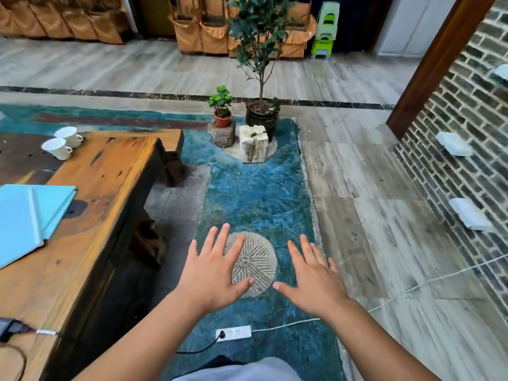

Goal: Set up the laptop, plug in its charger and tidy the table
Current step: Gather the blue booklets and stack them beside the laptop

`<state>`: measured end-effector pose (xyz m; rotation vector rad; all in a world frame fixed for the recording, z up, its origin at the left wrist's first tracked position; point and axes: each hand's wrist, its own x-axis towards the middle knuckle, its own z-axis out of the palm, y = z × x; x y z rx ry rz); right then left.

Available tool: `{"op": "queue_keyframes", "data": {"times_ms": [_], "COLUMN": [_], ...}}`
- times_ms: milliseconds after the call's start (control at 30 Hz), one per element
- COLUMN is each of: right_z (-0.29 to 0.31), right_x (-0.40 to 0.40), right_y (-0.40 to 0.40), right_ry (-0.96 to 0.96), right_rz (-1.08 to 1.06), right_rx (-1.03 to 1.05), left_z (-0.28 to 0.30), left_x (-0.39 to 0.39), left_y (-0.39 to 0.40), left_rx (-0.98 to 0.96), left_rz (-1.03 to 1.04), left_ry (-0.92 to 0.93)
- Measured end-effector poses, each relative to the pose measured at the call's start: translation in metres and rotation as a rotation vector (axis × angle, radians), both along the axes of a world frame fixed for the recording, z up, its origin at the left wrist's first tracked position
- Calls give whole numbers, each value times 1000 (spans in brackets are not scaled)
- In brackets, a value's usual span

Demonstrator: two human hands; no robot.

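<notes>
Both hands, left hand (214, 273) and right hand (313, 279), hover spread and empty; the power strip (233, 333) lies on the floor beneath them, one black plug in. What looks like the charger (9, 327) rests on the table (110, 171) far left, beside two cups (63, 143).

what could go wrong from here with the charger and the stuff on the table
The black cable plugged into the white power strip runs across the floor just in front of the person, and the strip's white cord stretches away to the right; either could catch a foot. The two white cups stand close to the table's far corner, so a careless sweep while tidying might knock them off. The charger brick sits near the table's front edge; a tug on its cable could drag it down.
</notes>
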<state>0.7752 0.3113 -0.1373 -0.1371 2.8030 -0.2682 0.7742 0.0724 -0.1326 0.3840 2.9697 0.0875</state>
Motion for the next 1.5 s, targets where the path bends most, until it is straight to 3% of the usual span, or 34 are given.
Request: {"op": "queue_keyframes", "data": {"times_ms": [400, 633, 933, 1100, 1500], "right_z": [-12, -39, -39, -30, -16], "right_x": [-111, -221, -415, -480, -481], "right_y": [-28, -13, -17, -53, -233], "right_ry": [-77, -132, -168, -137, -96], "right_rz": [-34, 48, 485, 708, 1331], "right_rx": [-10, 0, 65, 104, 59], "left_z": [-22, -39, -37, -27, -25], "left_x": [-120, -216, -327, -330, -255], "left_y": [-35, -24, -9, -17, -91], "left_rx": [10, -12, -6, 11, 26], "left_rz": [-18, 39, 382, 581, 1203], "left_ry": [-79, -90, -138, -142, -118]}}
